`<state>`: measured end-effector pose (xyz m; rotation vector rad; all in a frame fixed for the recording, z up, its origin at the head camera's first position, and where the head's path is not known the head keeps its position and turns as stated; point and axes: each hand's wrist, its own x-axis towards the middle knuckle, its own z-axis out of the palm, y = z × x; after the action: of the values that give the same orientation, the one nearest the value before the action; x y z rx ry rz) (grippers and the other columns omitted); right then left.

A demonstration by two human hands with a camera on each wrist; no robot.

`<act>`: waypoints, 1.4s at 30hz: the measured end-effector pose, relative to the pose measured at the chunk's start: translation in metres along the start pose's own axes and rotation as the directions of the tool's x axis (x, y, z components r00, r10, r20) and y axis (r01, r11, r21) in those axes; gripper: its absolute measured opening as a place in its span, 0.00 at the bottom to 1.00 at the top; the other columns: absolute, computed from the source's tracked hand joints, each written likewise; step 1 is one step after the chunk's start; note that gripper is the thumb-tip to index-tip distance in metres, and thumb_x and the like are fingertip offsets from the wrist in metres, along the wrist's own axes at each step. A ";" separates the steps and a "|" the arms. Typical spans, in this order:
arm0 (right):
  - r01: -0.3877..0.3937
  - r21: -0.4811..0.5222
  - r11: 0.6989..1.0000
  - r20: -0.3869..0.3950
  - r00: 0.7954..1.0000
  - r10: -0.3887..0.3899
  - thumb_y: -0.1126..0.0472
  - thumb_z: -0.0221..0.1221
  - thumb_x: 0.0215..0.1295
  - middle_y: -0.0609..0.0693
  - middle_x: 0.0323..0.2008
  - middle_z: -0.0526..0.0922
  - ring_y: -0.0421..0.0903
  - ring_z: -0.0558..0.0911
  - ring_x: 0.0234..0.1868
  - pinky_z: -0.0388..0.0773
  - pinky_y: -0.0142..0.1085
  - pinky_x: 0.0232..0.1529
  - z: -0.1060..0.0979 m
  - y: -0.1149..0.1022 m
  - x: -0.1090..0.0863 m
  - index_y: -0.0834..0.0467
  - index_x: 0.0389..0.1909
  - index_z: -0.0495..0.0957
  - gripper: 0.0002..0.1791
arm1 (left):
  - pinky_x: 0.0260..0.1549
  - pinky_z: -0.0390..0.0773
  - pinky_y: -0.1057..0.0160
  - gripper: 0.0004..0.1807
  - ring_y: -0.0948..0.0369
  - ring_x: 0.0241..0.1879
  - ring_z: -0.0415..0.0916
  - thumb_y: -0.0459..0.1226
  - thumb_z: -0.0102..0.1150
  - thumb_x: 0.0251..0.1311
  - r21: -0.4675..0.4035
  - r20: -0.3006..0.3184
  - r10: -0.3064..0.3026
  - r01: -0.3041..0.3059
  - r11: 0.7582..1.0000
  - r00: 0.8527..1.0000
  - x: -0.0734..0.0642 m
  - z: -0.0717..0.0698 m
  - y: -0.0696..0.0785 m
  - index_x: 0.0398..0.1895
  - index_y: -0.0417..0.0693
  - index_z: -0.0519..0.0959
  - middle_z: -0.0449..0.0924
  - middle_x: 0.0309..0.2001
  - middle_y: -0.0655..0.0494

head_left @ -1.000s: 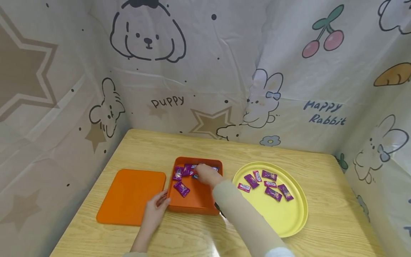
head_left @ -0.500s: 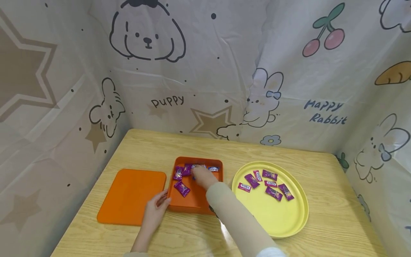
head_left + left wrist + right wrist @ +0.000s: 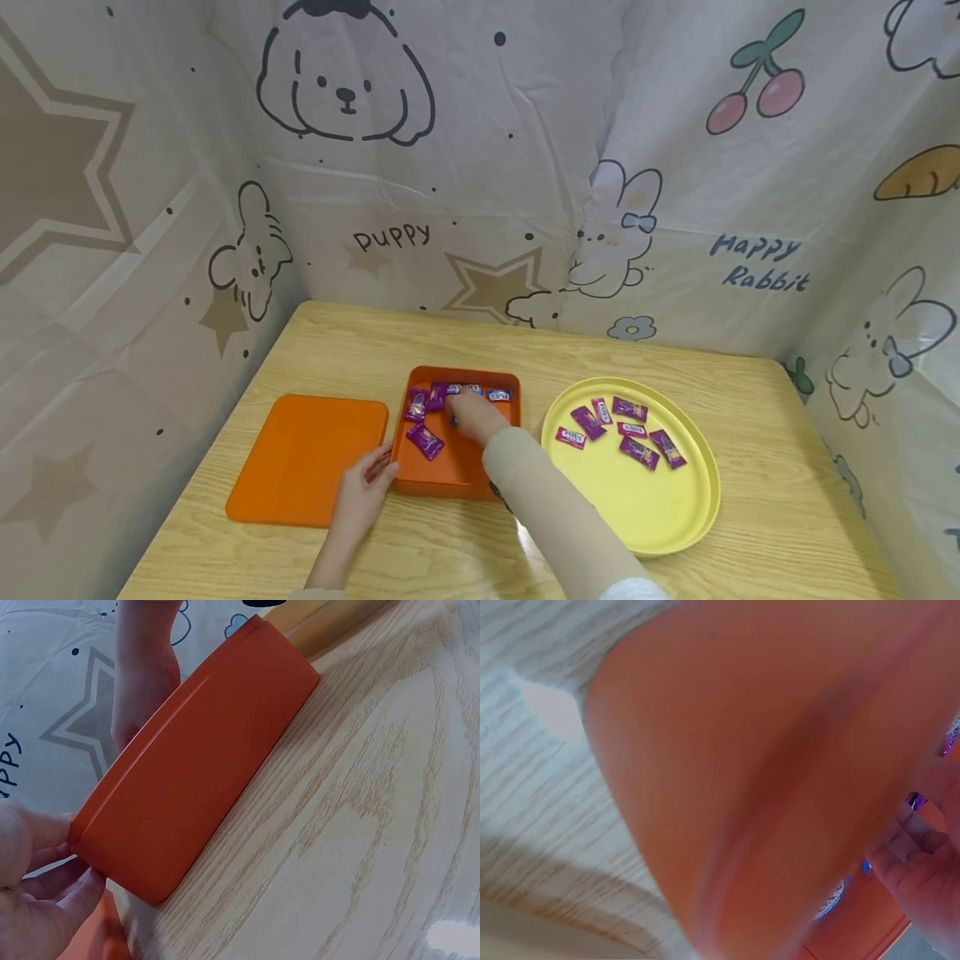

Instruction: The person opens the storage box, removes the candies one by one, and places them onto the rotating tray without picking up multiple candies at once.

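An orange box (image 3: 450, 479) stands open on the table with several wrapped candies, purple (image 3: 425, 441) and blue (image 3: 498, 395), lying along its left and far sides. At the box's near left corner my left hand (image 3: 365, 492) grips the wall; the left wrist view shows thumb and fingers (image 3: 86, 889) against that corner. Inside the box, my right hand (image 3: 474, 414) points down with bent fingers, a blue candy (image 3: 453, 422) at its fingertips, mostly hidden. In the right wrist view, the box wall covers much of the right hand (image 3: 930, 877), and blue shows beside a fingertip.
A yellow round tray (image 3: 637, 517) to the right carries several purple and pink candies (image 3: 638, 452). The orange lid (image 3: 307, 462) lies flat left of the box. A patterned curtain (image 3: 480, 167) closes off the back and sides of the wooden table (image 3: 360, 333).
My right hand and sleeve have shifted slightly left inside the box, uncovering the blue candy at the far right. The left hand and the box have stayed in place.
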<state>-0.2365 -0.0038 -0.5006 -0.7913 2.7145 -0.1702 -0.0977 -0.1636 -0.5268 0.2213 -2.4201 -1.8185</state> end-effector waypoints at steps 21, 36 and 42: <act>0.102 0.157 0.982 -0.100 0.991 -0.087 0.66 0.62 0.55 0.51 0.37 0.76 0.44 0.74 0.38 0.77 0.32 0.41 -0.028 0.022 -0.011 0.59 0.38 0.78 0.09 | 0.51 0.73 0.56 0.21 0.44 0.54 0.71 0.31 0.53 0.61 0.003 0.004 -0.059 0.059 0.998 0.998 0.001 -0.001 0.003 0.57 0.30 0.69 0.71 0.54 0.33; 0.168 0.255 0.952 -0.256 0.961 -0.101 0.74 0.60 0.45 0.54 0.32 0.74 0.47 0.73 0.33 0.76 0.38 0.36 -0.052 0.076 -0.056 0.65 0.36 0.76 0.14 | 0.51 0.73 0.56 0.22 0.43 0.53 0.71 0.31 0.53 0.61 -0.011 0.009 -0.027 0.027 1.000 1.000 0.001 -0.001 0.002 0.57 0.27 0.68 0.71 0.53 0.31; 0.106 0.336 0.936 -0.279 0.960 -0.009 0.73 0.59 0.47 0.55 0.32 0.74 0.48 0.74 0.34 0.76 0.38 0.34 -0.054 0.108 -0.079 0.65 0.37 0.76 0.13 | 0.51 0.73 0.55 0.22 0.43 0.53 0.71 0.31 0.54 0.61 -0.014 0.006 -0.012 0.012 1.000 1.000 0.000 0.001 0.001 0.56 0.27 0.68 0.72 0.52 0.31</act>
<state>-0.2452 0.1316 -0.4508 -0.7882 2.7891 -0.8067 -0.0983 -0.1628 -0.5258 0.2293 -2.4141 -1.8436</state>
